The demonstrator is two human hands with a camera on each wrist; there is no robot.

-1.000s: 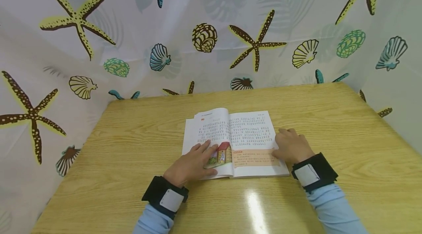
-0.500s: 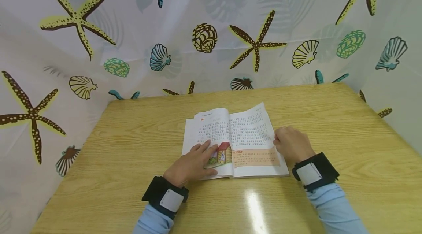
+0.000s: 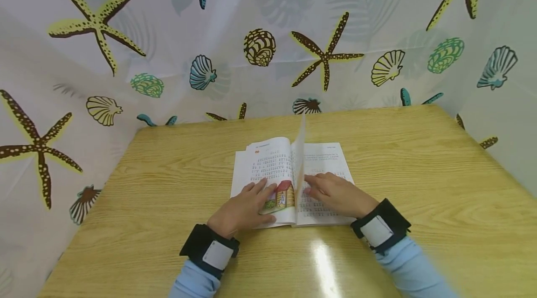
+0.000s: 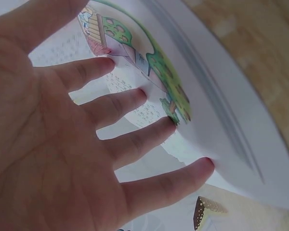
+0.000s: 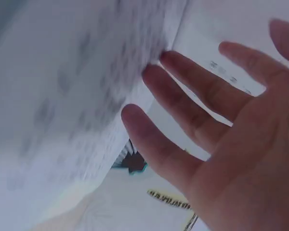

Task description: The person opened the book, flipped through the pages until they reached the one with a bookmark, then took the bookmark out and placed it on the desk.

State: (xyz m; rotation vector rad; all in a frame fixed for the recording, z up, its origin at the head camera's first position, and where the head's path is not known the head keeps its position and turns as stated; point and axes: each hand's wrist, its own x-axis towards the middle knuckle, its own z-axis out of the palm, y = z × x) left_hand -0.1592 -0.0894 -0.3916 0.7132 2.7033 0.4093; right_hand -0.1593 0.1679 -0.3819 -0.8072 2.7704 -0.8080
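An open book [image 3: 323, 214] with printed text lies on the table in the head view. My left hand [image 3: 243, 209] rests spread on its left page [image 3: 268, 155], beside a coloured picture of a house [image 3: 285, 195]. In the left wrist view, the fingertips [image 4: 202, 166] press on that page. One page [image 3: 299, 162] stands nearly upright at the book's middle. My right hand [image 3: 337, 193] is on the right side of it, over the text below. In the right wrist view, its straight fingers [image 5: 183, 106] touch the raised page [image 5: 77, 96].
The wooden table [image 3: 176, 162] reaches back to a white cloth [image 3: 226, 32] printed with starfish and shells, which also hangs along both sides. Black straps [image 3: 382, 225] circle both wrists.
The right hand has moved left from the book's right edge, swinging a page from flat to nearly upright. A new text page shows beneath. The left hand has stayed in place.
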